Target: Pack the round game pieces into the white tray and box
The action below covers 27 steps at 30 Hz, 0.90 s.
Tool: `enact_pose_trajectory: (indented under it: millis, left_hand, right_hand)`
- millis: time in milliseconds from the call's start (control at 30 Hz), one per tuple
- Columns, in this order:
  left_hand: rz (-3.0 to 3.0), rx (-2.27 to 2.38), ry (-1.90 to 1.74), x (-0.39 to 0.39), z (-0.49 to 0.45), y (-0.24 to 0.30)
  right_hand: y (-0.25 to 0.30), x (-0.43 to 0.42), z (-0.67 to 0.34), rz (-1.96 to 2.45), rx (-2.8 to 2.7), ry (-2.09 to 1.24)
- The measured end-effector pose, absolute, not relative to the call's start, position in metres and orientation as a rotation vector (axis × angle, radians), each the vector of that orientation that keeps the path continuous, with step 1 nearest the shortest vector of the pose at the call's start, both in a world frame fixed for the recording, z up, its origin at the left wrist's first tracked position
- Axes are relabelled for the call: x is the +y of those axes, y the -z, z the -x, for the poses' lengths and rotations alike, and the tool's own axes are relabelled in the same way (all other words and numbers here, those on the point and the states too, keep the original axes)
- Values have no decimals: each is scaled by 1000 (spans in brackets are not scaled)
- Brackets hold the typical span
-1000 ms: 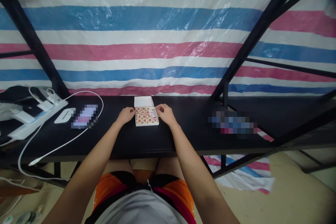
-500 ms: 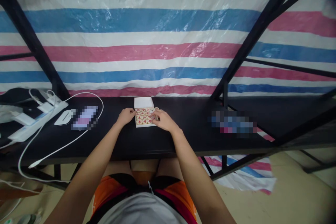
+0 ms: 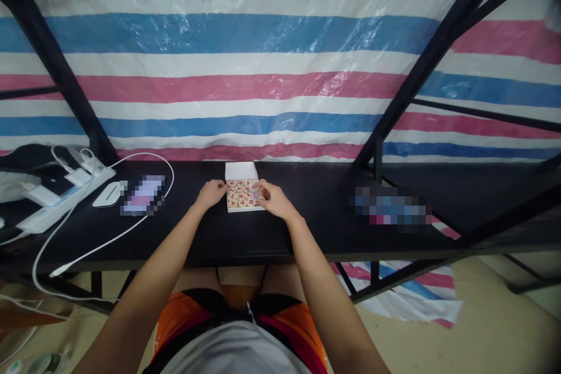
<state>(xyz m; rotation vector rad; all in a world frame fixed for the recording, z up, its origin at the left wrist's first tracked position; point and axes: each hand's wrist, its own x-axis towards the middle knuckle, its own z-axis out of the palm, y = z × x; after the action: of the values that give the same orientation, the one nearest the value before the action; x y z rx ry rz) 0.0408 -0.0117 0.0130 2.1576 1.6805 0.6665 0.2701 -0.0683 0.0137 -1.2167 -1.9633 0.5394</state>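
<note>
On the black table lies an open white box with its lid folded back on the far side. Round Chinese chess pieces with red characters fill it in rows. My left hand is closed at the box's left edge, fingertips against the rim. Over the right side of the box is my right hand, its thumb and fingers pinched around what looks like a chess piece, mostly hidden. A bit of clear plastic shows beside those fingers.
On the left of the black table are a phone with a blurred screen, a white flat device, a white cable and a power strip. A blurred object lies right. Striped sheeting hangs behind.
My right hand has shifted slightly right and its fingers have drawn off the box's right-hand pieces. The left hand keeps its place at the box edge.
</note>
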Motion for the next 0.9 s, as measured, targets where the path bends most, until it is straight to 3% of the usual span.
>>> enact_pose_trajectory:
  millis: [233, 433, 900]
  left_hand:
    - [-2167, 1671, -675, -11, -41, -13]
    - [-2164, 1680, -663, -12, -41, -13]
    - [-2163, 1681, -672, -9, -40, -10]
  right_hand:
    - [-2, -52, -291, 1641, -1530, -372]
    - [4, -52, -299, 1977, -1490, -327]
    - [6, -50, -290, 1751, -1689, -426]
